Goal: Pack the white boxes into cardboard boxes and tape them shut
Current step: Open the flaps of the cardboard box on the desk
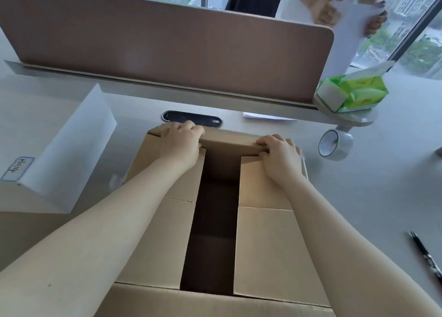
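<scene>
Centrally in the frame, the cardboard box (pixel 263 245) runs lengthwise from bottom edge upward, its far flap (pixel 229 142) crosswise at the top, gripped by curled fingers of left hand (pixel 181 142) and right hand (pixel 279 154) equally near.

- The tabletop (pixel 373 197) is pale grey-white and carries everything listed here.
- A cardboard box (pixel 263 245) stands in the middle near the front edge, its two side flaps folded in with a dark gap between them.
- A white box (pixel 71 154) sits at the left, just beside the cardboard box, with a handwritten label on its near face.
- A roll of clear tape (pixel 336 145) stands on edge to the right of the cardboard box.
- A black pen (pixel 427 254) lies at the right edge.
- A white sheet of paper (pixel 265 116) lies flat behind the cardboard box.
- A dark oval cable port (pixel 191 118) is set into the surface.
- A brown divider panel (pixel 167 53) rises along the far side.
</scene>
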`<control>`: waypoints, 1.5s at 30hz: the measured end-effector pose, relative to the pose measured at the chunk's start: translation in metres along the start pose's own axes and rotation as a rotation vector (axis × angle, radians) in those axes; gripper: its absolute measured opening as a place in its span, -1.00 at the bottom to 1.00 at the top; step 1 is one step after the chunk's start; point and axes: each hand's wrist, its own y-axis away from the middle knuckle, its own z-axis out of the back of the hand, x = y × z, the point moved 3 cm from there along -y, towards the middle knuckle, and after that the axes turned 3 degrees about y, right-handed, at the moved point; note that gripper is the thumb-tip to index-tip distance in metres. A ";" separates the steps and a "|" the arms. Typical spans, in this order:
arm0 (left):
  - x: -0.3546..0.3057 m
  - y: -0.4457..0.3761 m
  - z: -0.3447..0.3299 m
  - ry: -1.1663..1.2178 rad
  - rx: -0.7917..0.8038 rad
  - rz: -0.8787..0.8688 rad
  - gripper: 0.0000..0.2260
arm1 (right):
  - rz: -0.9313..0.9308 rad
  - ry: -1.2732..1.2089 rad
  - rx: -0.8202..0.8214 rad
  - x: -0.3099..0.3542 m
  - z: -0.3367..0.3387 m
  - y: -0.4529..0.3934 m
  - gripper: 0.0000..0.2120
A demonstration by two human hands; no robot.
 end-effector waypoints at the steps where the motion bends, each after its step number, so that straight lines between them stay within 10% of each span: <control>1: -0.002 -0.001 -0.002 -0.025 -0.009 0.000 -0.80 | 0.002 0.020 -0.002 -0.002 -0.001 0.000 -0.68; 16: -0.026 0.025 -0.009 0.029 -0.018 -0.072 -0.61 | 0.015 -0.049 -0.033 -0.005 0.002 0.030 -0.56; 28: -0.035 0.113 -0.010 -0.188 0.219 -0.132 -0.65 | 0.042 0.223 0.249 0.029 -0.010 0.110 -0.60; 45: -0.041 0.108 0.096 -0.489 0.124 0.069 -0.56 | -0.023 0.499 0.010 0.073 0.070 0.126 -0.68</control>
